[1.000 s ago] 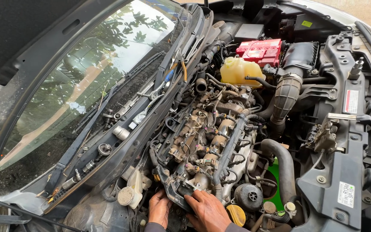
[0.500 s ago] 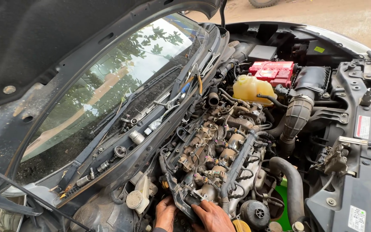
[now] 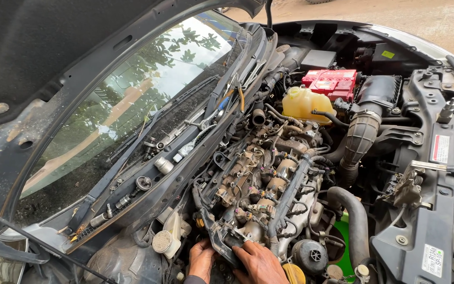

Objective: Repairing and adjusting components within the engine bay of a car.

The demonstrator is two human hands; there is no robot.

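At the bottom edge of the view, a dark plastic bracket [image 3: 220,241] at the near end of the engine is gripped from both sides: the left hand [image 3: 202,260] is curled against its left flank, and the right hand [image 3: 258,262] is laid over its lower right end with the fingers closed on it. Just right of the right hand, a yellow cap [image 3: 294,273] and a round black oil filter housing [image 3: 311,255] are seen. To the left of the hands, a white reservoir with a round cap [image 3: 165,242] is set beside the wing. Beyond the bracket, the bare engine top [image 3: 261,184] with its injectors and wiring is exposed, flanked on the right by a thick black hose [image 3: 354,223]. Farther back, a yellowish coolant tank [image 3: 305,104] is placed, and behind it a battery with a red cover [image 3: 332,83]. The windscreen [image 3: 132,110] and the raised bonnet [image 3: 43,52] are seen on the left.
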